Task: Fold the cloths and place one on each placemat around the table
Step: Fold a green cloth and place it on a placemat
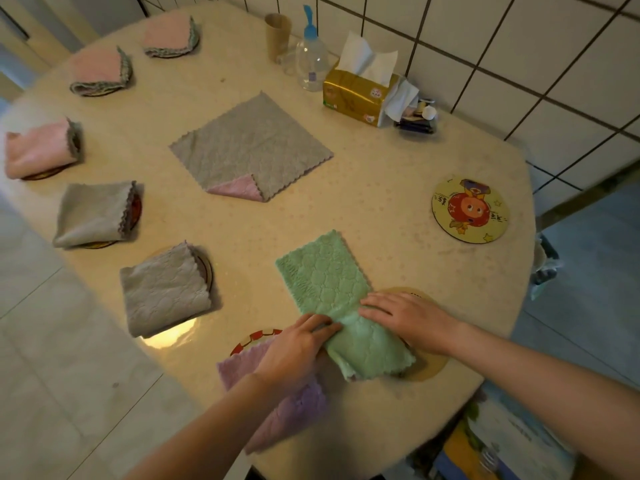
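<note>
A green cloth point(332, 289) lies half folded near the table's front edge, its near end doubled over a round placemat point(429, 368). My left hand point(294, 348) grips the folded near end at its left side. My right hand point(401, 317) lies flat on the cloth's right side. Under my left wrist a folded purple cloth point(298, 403) covers a placemat point(256, 337). A grey cloth point(249, 147) with one pink corner turned up lies unfolded mid-table. Folded cloths sit on several placemats along the left edge, among them a grey one point(162, 289). One cartoon placemat point(471, 209) on the right is bare.
By the tiled wall at the back stand a paper cup point(277, 36), a clear pump bottle point(311, 60), a gold tissue box point(360, 95) and a small tray of odds and ends point(419, 119). The table edge runs close in front of me.
</note>
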Motion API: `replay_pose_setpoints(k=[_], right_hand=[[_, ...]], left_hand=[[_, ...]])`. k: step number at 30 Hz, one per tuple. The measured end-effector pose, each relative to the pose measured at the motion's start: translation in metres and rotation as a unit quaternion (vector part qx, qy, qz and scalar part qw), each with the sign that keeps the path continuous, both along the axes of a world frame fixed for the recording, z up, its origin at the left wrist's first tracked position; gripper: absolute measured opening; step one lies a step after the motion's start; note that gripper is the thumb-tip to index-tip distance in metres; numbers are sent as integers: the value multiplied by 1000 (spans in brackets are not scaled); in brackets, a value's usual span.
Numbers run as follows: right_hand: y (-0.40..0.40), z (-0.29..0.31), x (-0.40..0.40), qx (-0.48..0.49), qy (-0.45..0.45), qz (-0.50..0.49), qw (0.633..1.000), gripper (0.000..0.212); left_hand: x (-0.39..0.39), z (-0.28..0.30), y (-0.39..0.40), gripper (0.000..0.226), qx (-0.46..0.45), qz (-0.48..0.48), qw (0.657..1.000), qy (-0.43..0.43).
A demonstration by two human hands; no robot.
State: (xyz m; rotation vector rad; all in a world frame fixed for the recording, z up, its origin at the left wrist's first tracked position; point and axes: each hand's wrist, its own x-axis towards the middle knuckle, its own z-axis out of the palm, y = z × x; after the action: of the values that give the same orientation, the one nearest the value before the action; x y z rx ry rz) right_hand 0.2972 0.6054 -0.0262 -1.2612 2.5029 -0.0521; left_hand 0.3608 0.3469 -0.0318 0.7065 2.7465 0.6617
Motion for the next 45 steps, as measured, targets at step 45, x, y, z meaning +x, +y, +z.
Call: replay_pose_setpoints(k=[45], right_hand=[[-72,-2,-74,-47,-131,-472,871,18]], left_hand=[[-83,-3,-42,41,89,487,853,-168]])
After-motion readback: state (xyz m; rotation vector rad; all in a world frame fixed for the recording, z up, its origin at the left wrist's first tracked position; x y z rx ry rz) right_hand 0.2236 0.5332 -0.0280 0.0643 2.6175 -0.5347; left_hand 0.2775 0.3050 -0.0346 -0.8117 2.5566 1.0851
